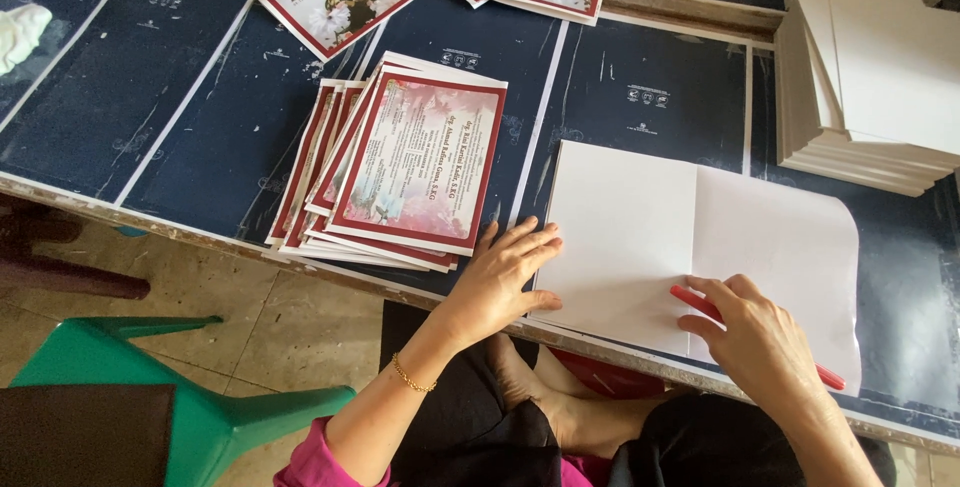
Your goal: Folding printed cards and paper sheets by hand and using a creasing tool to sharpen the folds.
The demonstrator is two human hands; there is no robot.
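Left hand (505,272) flat, fingers spread, pinning white folded sheet (690,247); right hand (755,332) grips red tool (700,304) on crease. Printed cards (400,172) stacked beside, blank stack (870,87) untouched.

**What the Person Is Wearing**

The person is wearing a thin gold bead bracelet (412,377) around the left wrist and a pink sleeve (318,459) further up that arm. Dark black fabric (700,442) is covering the lap. The left hand (505,277) and right hand (757,332) are going bare, and one bare foot (545,397) is showing.
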